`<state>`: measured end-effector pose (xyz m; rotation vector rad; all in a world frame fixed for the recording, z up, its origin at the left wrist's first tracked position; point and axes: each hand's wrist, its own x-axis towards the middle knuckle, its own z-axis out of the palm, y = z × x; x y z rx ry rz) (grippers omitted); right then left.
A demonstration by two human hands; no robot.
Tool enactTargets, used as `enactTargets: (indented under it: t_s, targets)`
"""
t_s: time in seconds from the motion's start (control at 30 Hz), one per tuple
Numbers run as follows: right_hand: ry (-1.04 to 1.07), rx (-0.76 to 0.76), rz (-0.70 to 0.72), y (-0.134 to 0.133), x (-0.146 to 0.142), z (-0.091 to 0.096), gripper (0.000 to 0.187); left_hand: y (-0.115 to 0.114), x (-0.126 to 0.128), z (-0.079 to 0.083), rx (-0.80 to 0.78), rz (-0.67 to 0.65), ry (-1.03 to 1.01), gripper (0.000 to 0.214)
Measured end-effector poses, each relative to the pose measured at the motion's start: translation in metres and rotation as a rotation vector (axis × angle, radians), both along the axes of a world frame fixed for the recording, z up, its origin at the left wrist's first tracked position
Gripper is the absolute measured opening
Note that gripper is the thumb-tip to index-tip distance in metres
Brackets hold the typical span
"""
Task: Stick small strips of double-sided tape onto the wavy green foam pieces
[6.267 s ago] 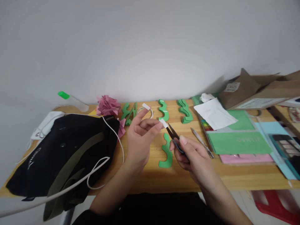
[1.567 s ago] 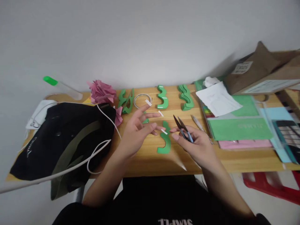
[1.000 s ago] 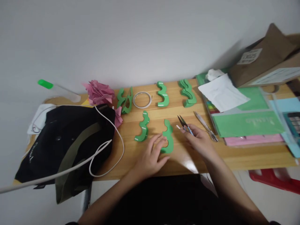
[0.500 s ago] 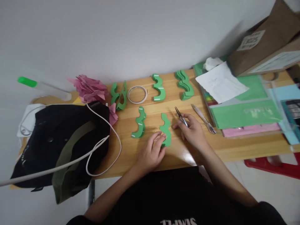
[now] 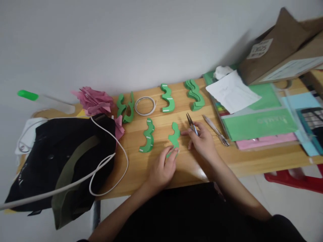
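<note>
A scalloped green paper-like piece (image 5: pixel 174 132) lies on the light-brown wooden counter (image 5: pixel 136 169), near the middle; the left hand (image 5: pixel 161 168) covers its near end, whether pinching or merely pressing cannot be told; the right hand (image 5: pixel 202 139) grasps blue-handled, dark-bladed scissors (image 5: pixel 190 123), tips directed far, just right of the piece; good technique probably calls for light, even fingertip pressure to steady the piece, with the blades held clear of its edge.
</note>
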<state>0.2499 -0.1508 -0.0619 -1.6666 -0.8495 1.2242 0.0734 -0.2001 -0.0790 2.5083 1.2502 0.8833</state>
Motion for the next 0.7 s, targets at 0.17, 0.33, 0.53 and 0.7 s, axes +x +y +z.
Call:
enactTargets:
  t_s: [0.17, 0.33, 0.53, 0.7]
  targets:
    - [0.092, 0.0, -0.04, 0.003, -0.005, 0.001, 0.041, 0.002, 0.0, -0.001, -0.04, 0.027, -0.072, 0.055]
    - [0.204, 0.003, -0.043, 0.006, -0.007, 0.004, 0.043, 0.004, 0.002, -0.003, -0.018, 0.071, -0.126, 0.053]
    - [0.096, 0.07, -0.072, -0.002, -0.006, 0.004, 0.044, 0.009, 0.005, 0.001, 0.083, 0.135, -0.133, 0.048]
    - [0.106, 0.081, 0.038, -0.018, -0.019, -0.005, 0.05, 0.011, 0.007, 0.006, 0.166, 0.193, -0.176, 0.044]
